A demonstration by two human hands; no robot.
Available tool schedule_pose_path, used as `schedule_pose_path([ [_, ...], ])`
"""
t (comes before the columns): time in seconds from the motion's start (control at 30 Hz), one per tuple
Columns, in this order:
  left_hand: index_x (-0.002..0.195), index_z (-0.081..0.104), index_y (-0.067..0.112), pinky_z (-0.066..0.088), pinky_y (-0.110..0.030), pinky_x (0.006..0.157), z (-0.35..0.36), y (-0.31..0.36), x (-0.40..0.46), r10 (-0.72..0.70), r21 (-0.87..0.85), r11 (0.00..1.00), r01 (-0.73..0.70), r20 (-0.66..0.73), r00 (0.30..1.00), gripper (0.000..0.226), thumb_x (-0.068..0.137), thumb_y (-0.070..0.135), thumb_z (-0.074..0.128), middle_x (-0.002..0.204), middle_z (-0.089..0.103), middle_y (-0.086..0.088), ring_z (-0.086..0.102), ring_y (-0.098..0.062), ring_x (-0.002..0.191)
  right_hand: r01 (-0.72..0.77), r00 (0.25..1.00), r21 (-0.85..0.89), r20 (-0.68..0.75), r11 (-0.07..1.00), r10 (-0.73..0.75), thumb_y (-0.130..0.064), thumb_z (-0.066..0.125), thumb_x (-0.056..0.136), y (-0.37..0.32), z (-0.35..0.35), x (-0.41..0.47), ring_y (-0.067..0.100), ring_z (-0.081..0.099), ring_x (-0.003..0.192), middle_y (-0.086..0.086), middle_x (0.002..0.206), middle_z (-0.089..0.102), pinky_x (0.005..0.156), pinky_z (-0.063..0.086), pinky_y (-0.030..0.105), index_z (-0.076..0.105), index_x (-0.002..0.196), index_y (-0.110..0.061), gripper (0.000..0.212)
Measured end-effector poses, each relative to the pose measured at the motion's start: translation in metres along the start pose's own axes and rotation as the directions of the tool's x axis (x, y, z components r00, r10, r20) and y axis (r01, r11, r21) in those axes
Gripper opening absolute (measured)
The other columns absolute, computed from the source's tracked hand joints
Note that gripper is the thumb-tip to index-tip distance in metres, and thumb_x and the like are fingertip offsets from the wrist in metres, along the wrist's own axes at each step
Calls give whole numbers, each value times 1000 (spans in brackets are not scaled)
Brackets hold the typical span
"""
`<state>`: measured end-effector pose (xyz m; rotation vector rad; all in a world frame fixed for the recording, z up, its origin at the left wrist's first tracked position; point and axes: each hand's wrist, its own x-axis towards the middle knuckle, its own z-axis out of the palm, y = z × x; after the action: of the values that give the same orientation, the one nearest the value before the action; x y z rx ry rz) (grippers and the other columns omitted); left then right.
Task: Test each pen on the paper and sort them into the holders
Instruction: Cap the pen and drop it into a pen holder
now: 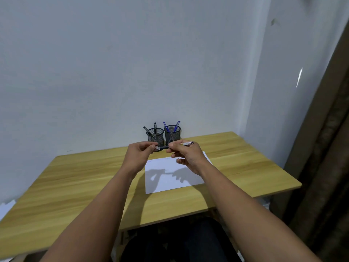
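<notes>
Wooden table [75, 186], paper [170, 178], two mesh holders [164, 136] behind pen-holding hands [166, 154]

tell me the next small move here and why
Probably pull the cap off with the left hand. Both hands hold one pen level above the paper, the left pinching its dark end, the right hand keeping a grip on the clear barrel. The tip is not exposed, so it cannot yet be tested. The holders already hold black and blue pens.

No readable text, label, brand or number anywhere. Faint pen marks along far edge of white paper sheet [173, 174] near black mesh holders [164, 136], too small to read.
</notes>
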<state>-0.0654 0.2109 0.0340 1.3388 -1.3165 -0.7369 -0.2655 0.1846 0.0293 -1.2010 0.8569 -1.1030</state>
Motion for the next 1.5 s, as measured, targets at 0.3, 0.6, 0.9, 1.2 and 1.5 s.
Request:
schedule_pose_path([
  [0.3, 108, 78, 15, 49, -24, 79, 3, 8, -2, -14, -48, 999, 14, -19, 1000, 18, 100, 16, 62, 99, 77, -5, 65, -10, 84, 13, 995, 43, -99, 999, -9, -15, 73, 96, -5, -6, 0, 10, 62, 59, 9, 85, 78, 51, 47, 21, 74, 96, -11, 4],
  [0.6, 106, 79, 19, 51, -33, 84, 5, 7, -3, -40, -32, 999, 42, 65, 997, 17, 99, 18, 64, 98, 78, -4, 65, -12, 87, -19, 999, 60, -47, 998, 22, -15, 74, 97, -1, -5, 2, 10, 66, 60, 11, 89, 80, 52, 49, 20, 75, 105, -7, 11],
  [0.9, 106, 74, 17, 53, -36, 89, -1, 2, 1, -166, -279, 949, 145, -52, 985, 23, 85, 21, 81, 88, 79, 1, 74, -14, 91, -78, 994, -125, 68, 989, 87, -21, 77, 96, 7, -14, 1, 10, 66, 70, 7, 106, 83, 64, 52, 22, 82, 112, -12, 18],
  [1.2, 98, 78, 11, 47, -11, 58, 6, -11, 3, -90, -124, 990, 74, -128, 988, 15, 87, 21, 79, 87, 78, -3, 68, -10, 73, 4, 994, -334, 102, 943, 32, -16, 77, 98, 33, 8, 2, 13, 68, 60, 12, 89, 81, 58, 51, 24, 78, 100, -5, 11],
  [1.5, 90, 78, 11, 52, -30, 73, 9, -30, 11, -118, -35, 993, 114, -159, 980, 12, 86, 22, 80, 83, 77, -6, 70, -17, 75, 11, 1000, -327, 17, 945, -6, -9, 72, 100, 59, 23, 10, 11, 61, 57, 13, 82, 75, 54, 49, 16, 76, 96, 3, 13],
])
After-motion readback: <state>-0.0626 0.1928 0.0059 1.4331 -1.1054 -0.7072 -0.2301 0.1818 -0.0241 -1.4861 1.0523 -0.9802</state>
